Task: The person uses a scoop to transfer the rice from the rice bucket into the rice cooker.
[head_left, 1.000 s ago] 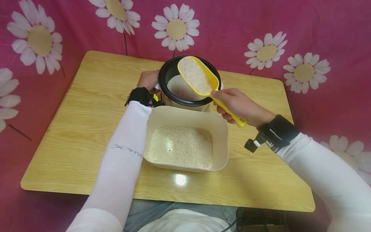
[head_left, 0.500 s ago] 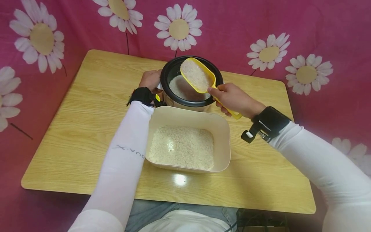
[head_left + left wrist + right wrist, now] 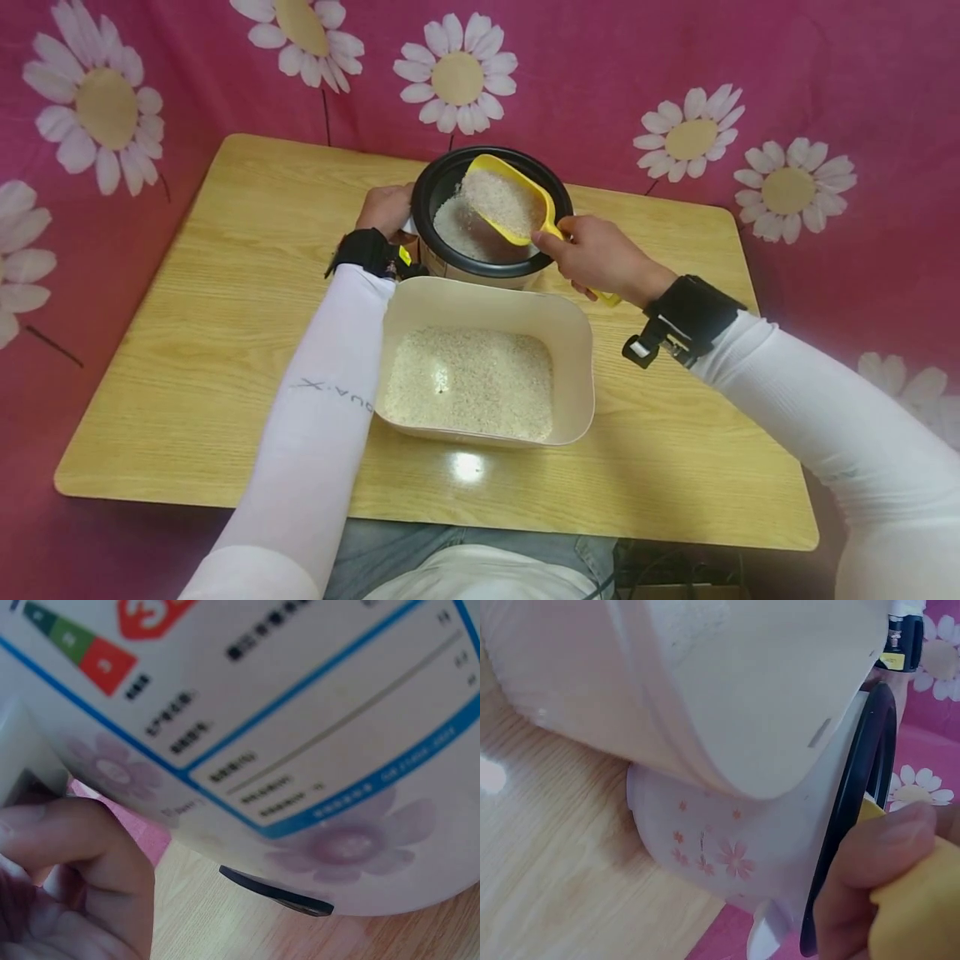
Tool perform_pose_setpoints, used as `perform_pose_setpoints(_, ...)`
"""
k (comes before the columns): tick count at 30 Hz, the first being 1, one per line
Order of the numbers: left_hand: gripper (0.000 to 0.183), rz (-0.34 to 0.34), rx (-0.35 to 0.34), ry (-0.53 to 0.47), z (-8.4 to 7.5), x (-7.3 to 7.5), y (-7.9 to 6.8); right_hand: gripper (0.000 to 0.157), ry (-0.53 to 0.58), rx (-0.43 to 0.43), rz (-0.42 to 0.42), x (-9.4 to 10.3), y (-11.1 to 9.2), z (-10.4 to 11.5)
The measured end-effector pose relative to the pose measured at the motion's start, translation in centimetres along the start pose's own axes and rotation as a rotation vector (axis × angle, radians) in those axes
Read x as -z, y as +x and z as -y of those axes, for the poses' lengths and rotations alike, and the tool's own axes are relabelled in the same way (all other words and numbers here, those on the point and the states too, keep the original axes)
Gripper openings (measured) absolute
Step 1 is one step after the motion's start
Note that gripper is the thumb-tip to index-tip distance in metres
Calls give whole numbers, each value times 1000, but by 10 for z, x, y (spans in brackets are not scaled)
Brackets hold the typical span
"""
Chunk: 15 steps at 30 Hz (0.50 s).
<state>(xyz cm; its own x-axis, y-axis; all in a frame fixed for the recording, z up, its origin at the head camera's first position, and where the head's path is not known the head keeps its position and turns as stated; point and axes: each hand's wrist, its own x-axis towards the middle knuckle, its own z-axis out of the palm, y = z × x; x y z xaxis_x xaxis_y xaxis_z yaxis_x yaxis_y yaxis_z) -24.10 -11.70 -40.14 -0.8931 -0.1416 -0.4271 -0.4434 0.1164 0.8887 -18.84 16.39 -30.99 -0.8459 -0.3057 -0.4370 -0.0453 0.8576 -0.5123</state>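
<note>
At the back of the table my left hand (image 3: 386,210) grips the white side handle (image 3: 28,754) of a rice cooker, its fingers curled in the left wrist view. The rice cooker (image 3: 487,268) has a black inner rim and a pale flowered body, with pale rice in its pot. My right hand (image 3: 606,257) holds a yellow scoop (image 3: 550,212) by its handle, thumb on top near the bowl. The scoop tilts down over the pot, still heaped with rice (image 3: 506,202), and some grains spill off its far left lip. Most of its handle is hidden by my palm.
A cream bin (image 3: 583,350) stands just in front of the cooker, with a layer of rice (image 3: 472,383) inside. Both sit on a wooden table (image 3: 187,350). A pink cloth (image 3: 570,92) with white daisies hangs behind it.
My right hand has moved slightly left and inward, and the scoop has dipped lower into the pot's mouth. Grains now fall from its lip. The left hand keeps its hold.
</note>
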Motion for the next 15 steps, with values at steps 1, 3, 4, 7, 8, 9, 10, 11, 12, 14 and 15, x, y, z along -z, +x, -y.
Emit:
perform_pose_setpoints(1, 43, -3, 2, -3, 0, 0, 0, 42, -18, 8, -8, 0, 0, 0)
perform_pose_setpoints(3, 43, -5, 4, -6, 0, 0, 0, 41, -50, 24, -24, -1, 1, 1)
perform_pose_setpoints(4, 43, -4, 5, -8, 0, 0, 0, 41, -66, 28, -32, -2, 1, 1)
perform_pose_setpoints(7, 42, -5, 5, -7, 1, 0, 1, 40, -98, 34, -47, -3, 1, 2)
perform_pose_setpoints(8, 42, -3, 5, -7, 0, 0, 1, 40, -108, 35, -51, -3, 1, 2)
perform_pose_setpoints(9, 42, -2, 4, -8, 0, 0, 0, 40, -116, 34, -53, -3, 0, 3)
perform_pose_setpoints(10, 41, 0, 3, -7, 0, 0, 0, 39, -129, 35, -60, -3, 0, 3)
perform_pose_setpoints(11, 41, 0, 1, -8, 0, -1, 0, 39, -139, 37, -67, -3, 0, 4)
perform_pose_setpoints(12, 41, 1, 0, -9, 0, -1, 0, 39, -152, 38, -74, -2, -1, 4)
perform_pose_setpoints(14, 41, 1, -1, -7, 0, -1, 1, 39, -184, 43, -95, -2, -1, 4)
perform_pose_setpoints(15, 41, 1, -4, -4, 0, -1, 1, 39, -200, 47, -108, -2, -1, 4)
